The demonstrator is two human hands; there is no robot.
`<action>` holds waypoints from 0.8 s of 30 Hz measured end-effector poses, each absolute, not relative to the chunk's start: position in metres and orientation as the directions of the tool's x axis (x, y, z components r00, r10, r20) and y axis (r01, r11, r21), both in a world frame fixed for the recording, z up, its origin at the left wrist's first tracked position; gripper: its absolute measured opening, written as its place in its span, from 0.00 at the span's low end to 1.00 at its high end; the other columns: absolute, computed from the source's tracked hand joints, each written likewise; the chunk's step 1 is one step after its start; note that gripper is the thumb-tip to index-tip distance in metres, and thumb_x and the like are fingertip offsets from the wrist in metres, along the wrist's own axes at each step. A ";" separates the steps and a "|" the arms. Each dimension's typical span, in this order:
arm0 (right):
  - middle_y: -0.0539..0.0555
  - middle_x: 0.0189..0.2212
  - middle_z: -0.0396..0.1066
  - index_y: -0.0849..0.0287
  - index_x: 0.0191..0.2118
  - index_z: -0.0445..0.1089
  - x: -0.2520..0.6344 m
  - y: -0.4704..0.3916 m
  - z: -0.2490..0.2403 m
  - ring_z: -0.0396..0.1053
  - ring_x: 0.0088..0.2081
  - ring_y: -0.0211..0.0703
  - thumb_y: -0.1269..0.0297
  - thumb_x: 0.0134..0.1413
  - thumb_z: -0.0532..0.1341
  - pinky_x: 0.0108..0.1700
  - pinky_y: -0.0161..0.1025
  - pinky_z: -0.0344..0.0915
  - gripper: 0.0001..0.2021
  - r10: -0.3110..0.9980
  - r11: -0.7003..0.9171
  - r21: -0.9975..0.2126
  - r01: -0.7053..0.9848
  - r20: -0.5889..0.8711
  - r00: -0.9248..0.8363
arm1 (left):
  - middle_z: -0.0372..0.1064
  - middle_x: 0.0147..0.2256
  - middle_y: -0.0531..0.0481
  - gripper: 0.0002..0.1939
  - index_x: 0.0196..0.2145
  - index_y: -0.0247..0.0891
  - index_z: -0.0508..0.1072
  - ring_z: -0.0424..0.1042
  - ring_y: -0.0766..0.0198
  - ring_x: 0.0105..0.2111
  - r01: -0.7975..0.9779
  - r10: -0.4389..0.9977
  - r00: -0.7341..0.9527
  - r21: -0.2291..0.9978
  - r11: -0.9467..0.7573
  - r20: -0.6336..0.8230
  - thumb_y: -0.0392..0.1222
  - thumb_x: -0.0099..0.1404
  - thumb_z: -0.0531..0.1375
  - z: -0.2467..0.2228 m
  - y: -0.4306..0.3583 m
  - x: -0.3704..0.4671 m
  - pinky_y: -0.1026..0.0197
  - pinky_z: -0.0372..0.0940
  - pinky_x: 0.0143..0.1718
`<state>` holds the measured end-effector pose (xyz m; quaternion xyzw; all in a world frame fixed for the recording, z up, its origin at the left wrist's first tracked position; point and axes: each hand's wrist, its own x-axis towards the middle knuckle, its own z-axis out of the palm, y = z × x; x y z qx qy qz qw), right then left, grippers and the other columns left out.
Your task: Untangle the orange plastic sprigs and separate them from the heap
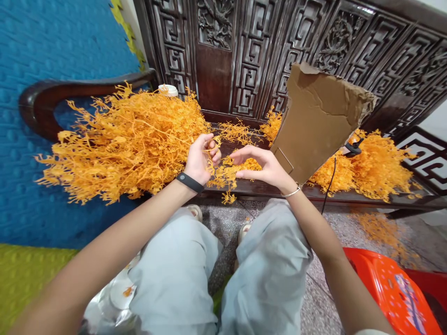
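My left hand (202, 158), with a dark band on its wrist, is closed round an orange artificial plant sprig (225, 177) that hangs down in front of the bench edge. Just to its right is my right hand (260, 165), thumb and fingers apart and curved toward the sprig, with nothing visible gripped. A large heap of orange artificial sprigs (132, 139) lies beside my left hand. Further loose sprigs (237, 132) rest on the dark wooden bench behind both hands.
A brown cardboard piece (317, 121) stands upright on the bench (370, 200) at right. More orange heaps (380, 163) lie past it, near a black cable (329, 186). A red plastic stool (391, 284) is at lower right. A white round container (168, 90) sits behind the left heap.
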<state>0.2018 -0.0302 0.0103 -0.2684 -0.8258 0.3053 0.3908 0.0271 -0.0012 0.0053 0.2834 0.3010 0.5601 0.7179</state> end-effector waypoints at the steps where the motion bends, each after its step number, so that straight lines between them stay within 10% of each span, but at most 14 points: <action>1: 0.52 0.35 0.71 0.59 0.40 0.71 0.201 -0.030 0.010 0.68 0.37 0.37 0.59 0.48 0.65 0.43 0.38 0.64 0.14 0.683 0.685 -0.687 0.241 0.492 -0.540 | 0.47 0.13 0.59 0.16 0.17 0.38 0.53 0.50 0.74 0.11 -0.622 0.978 0.170 0.757 0.201 -0.121 0.41 0.58 0.54 0.004 0.000 0.027 0.69 0.46 0.12; 10: 0.47 0.24 0.67 0.62 0.32 0.68 0.201 -0.017 0.001 0.61 0.20 0.28 0.57 0.50 0.63 0.24 0.30 0.61 0.12 0.836 0.516 -0.840 0.170 0.450 -0.314 | 0.62 0.20 0.55 0.17 0.25 0.35 0.68 0.58 0.73 0.17 -0.250 0.946 0.315 0.954 0.164 -0.080 0.53 0.53 0.62 0.000 -0.006 0.031 0.67 0.49 0.18; 24: 0.51 0.29 0.70 0.61 0.35 0.70 0.202 -0.009 -0.006 0.68 0.29 0.35 0.58 0.45 0.66 0.34 0.35 0.68 0.13 0.865 0.454 -0.874 0.171 0.387 -0.319 | 0.68 0.22 0.54 0.12 0.23 0.33 0.74 0.62 0.70 0.25 0.080 0.908 0.381 0.972 -0.220 0.174 0.46 0.48 0.66 -0.011 -0.004 0.028 0.64 0.55 0.30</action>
